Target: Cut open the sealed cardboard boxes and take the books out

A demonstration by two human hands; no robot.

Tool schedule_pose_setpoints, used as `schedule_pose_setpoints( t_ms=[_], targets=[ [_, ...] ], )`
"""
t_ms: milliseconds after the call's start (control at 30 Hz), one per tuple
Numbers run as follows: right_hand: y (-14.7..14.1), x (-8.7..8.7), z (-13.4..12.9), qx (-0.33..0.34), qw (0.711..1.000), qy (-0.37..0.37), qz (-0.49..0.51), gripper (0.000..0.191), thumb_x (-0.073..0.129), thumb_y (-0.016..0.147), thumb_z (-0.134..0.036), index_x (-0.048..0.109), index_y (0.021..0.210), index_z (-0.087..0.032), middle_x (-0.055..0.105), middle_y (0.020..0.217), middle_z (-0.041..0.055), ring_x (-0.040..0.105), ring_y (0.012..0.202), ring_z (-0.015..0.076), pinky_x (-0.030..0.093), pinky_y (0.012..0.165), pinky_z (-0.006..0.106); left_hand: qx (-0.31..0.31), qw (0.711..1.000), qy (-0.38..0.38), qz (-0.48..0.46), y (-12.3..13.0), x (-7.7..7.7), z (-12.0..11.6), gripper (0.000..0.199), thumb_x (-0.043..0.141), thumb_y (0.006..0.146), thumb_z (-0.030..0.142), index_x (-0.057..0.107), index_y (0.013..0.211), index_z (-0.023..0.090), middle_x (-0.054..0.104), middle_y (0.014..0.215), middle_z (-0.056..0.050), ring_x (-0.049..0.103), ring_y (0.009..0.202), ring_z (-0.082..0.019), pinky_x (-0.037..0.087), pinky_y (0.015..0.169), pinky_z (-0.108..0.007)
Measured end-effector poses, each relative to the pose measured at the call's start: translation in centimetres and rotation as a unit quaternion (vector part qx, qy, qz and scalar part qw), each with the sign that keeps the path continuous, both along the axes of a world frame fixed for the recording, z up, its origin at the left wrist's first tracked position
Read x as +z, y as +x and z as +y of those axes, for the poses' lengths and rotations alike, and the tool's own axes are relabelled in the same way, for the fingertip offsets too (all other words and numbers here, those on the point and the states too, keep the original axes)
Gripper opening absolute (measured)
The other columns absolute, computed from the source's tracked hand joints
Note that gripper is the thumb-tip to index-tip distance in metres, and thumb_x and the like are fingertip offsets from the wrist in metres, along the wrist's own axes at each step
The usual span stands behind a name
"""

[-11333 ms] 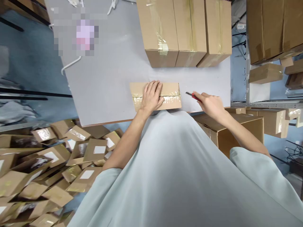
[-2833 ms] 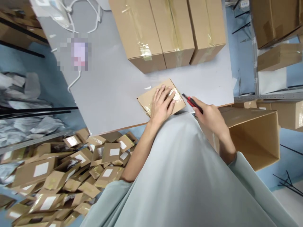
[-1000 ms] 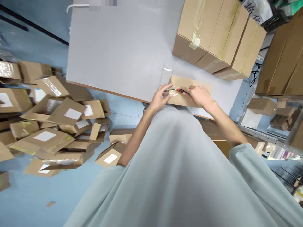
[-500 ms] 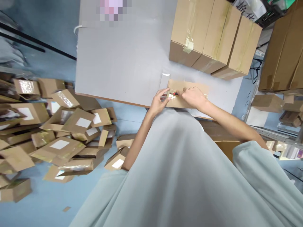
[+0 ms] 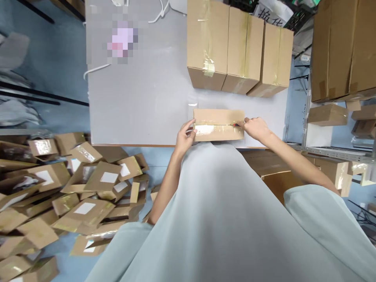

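Observation:
A small cardboard box [image 5: 216, 116] lies near the front edge of the table, with shiny clear tape along its middle seam. My left hand [image 5: 185, 135] grips the left end of this box, thumb on the near side and fingers on the end. At the right end, my right hand [image 5: 257, 128] is closed around a small knife with a red part [image 5: 236, 125]. The knife's tip points left and rests at the taped seam; most of its handle is hidden in my fingers.
Three tall taped cartons [image 5: 207, 47] stand at the back right of the table [image 5: 135, 105]. A heap of opened cardboard boxes [image 5: 102, 176] covers the floor at left. White cables [image 5: 160, 13] lie at the back. Shelving with large cartons [image 5: 337, 51] stands right.
My right hand has moved with the knife along the seam, from near the box's left end to its right end. My left hand keeps its hold. The view has shifted.

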State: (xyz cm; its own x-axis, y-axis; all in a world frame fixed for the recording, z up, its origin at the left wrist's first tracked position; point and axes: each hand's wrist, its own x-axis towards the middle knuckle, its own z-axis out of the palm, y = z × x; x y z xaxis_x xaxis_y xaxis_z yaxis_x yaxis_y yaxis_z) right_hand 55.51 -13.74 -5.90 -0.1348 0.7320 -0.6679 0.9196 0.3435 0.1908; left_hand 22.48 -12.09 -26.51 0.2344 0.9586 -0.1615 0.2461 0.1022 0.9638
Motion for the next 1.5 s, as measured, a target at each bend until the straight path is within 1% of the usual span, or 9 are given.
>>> schedule_pose_setpoints(
  t_ms=[233, 433, 833, 967, 1133, 1233, 1300, 1400, 1500],
  targets=[
    [-5.3, -2.5, 0.9, 0.003, 0.995, 0.006, 0.102, 0.053, 0.041, 0.117, -0.016, 0.056, 0.167, -0.025, 0.077, 0.138, 0.0199, 0.081, 0.113, 0.0293, 0.049, 0.082, 0.034, 0.098, 0.978, 0.071, 0.167, -3.5, 1.7, 2.5, 0.051, 0.063, 0.108, 0.055, 0.067, 0.147, 0.023, 0.073, 0.15, -0.016, 0.072, 0.131, -0.032, 0.059, 0.12, -0.053],
    [-8.3, -1.9, 1.5, -0.011, 0.992, 0.007, 0.128, 0.049, 0.044, 0.112, -0.008, 0.066, 0.156, -0.015, 0.079, 0.137, 0.0233, 0.081, 0.118, 0.0301, 0.052, 0.086, 0.035, 0.13, 0.948, 0.11, 0.27, -1.7, 2.3, 2.5, 0.069, 0.063, 0.109, 0.057, 0.05, 0.161, 0.015, 0.054, 0.165, -0.03, 0.049, 0.16, -0.047, 0.035, 0.136, -0.07],
    [-4.9, 0.8, -2.4, -0.086, 0.995, -0.013, 0.055, 0.051, 0.048, 0.108, -0.005, 0.07, 0.153, -0.016, 0.083, 0.126, 0.0251, 0.083, 0.114, 0.0325, 0.053, 0.087, 0.037, 0.108, 0.957, 0.088, 0.254, -0.2, 2.3, 2.2, 0.071, 0.063, 0.109, 0.059, 0.048, 0.164, 0.016, 0.049, 0.172, -0.029, 0.044, 0.164, -0.048, 0.03, 0.138, -0.072],
    [-0.7, 0.3, -4.3, -0.158, 0.98, 0.042, 0.113, 0.04, 0.051, 0.116, -0.025, 0.074, 0.148, -0.025, 0.086, 0.119, 0.0183, 0.082, 0.109, 0.0338, 0.052, 0.087, 0.039, 0.117, 0.954, 0.1, 0.258, -1.7, 1.7, 2.8, 0.069, 0.062, 0.109, 0.058, 0.049, 0.162, 0.016, 0.053, 0.169, -0.027, 0.049, 0.161, -0.046, 0.034, 0.138, -0.068],
    [1.9, -7.4, -5.4, -0.389, 0.845, 0.148, 0.335, 0.049, 0.051, 0.114, -0.06, 0.074, 0.122, -0.018, 0.083, 0.097, 0.0113, 0.079, 0.087, 0.0278, 0.058, 0.081, 0.035, 0.12, 0.965, 0.093, 0.213, -6.5, 0.2, 5.4, 0.069, 0.057, 0.111, 0.065, 0.05, 0.159, 0.017, 0.059, 0.162, -0.024, 0.058, 0.153, -0.036, 0.044, 0.134, -0.057],
    [-2.2, -13.1, -4.0, -0.525, 0.697, 0.107, 0.476, 0.056, 0.05, 0.11, -0.072, 0.065, 0.111, -0.019, 0.082, 0.1, 0.0126, 0.077, 0.079, 0.0209, 0.062, 0.075, 0.031, 0.128, 0.967, 0.09, 0.199, -8.9, -0.1, 6.7, 0.074, 0.057, 0.108, 0.073, 0.057, 0.154, 0.014, 0.06, 0.153, -0.025, 0.06, 0.149, -0.033, 0.045, 0.133, -0.051],
    [-5.6, -15.3, -3.1, -0.56, 0.631, 0.083, 0.53, 0.056, 0.052, 0.107, -0.076, 0.062, 0.112, -0.021, 0.081, 0.104, 0.0119, 0.078, 0.081, 0.0193, 0.065, 0.073, 0.031, 0.144, 0.963, 0.093, 0.208, -9.7, -0.2, 7.0, 0.077, 0.058, 0.106, 0.076, 0.062, 0.15, 0.013, 0.059, 0.148, -0.025, 0.061, 0.146, -0.032, 0.046, 0.132, -0.049],
    [-7.9, -15.5, -2.5, -0.548, 0.616, 0.109, 0.555, 0.053, 0.054, 0.106, -0.073, 0.063, 0.113, -0.021, 0.079, 0.105, 0.0107, 0.077, 0.086, 0.0202, 0.066, 0.074, 0.031, 0.165, 0.96, 0.08, 0.21, -9.6, -0.5, 6.9, 0.073, 0.055, 0.107, 0.077, 0.065, 0.149, 0.017, 0.06, 0.144, -0.022, 0.063, 0.143, -0.031, 0.049, 0.129, -0.049],
    [-5.7, -12.5, -2.8, -0.495, 0.656, 0.184, 0.539, 0.056, 0.047, 0.109, -0.071, 0.067, 0.119, -0.021, 0.079, 0.106, 0.0112, 0.077, 0.09, 0.0235, 0.066, 0.078, 0.035, 0.16, 0.969, 0.059, 0.177, -7.4, -1.5, 6.3, 0.071, 0.05, 0.109, 0.077, 0.065, 0.149, 0.02, 0.062, 0.146, -0.022, 0.064, 0.143, -0.031, 0.051, 0.127, -0.052]
  ],
)
